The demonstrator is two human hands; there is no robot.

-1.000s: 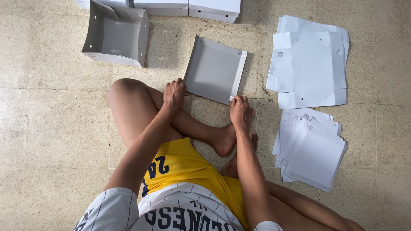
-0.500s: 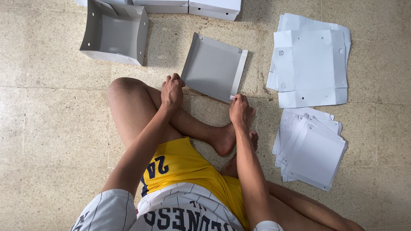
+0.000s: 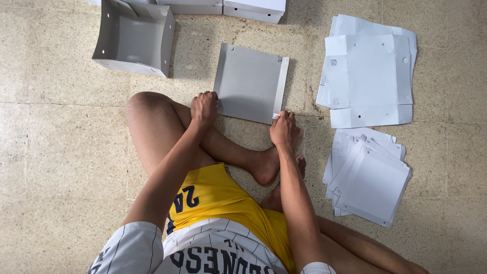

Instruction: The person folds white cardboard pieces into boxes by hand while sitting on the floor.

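Note:
A grey square cardboard tray (image 3: 249,83) with folded-up side flaps lies on the floor in front of my crossed legs. My left hand (image 3: 204,108) grips its near left corner. My right hand (image 3: 284,130) pinches its near right corner, where a small white tab shows. The tray sits nearly square to me, its far edge towards the boxes.
A folded open grey box (image 3: 133,38) stands at the upper left, with white closed boxes (image 3: 253,10) behind it. Two stacks of flat white cardboard blanks lie on the right, a larger stack (image 3: 366,71) farther away and a smaller stack (image 3: 369,175) nearer me. The floor (image 3: 61,152) is speckled tile.
The tray has turned from a tilted, raised angle to lie flatter and squarer to me. Both hands stayed at its near corners.

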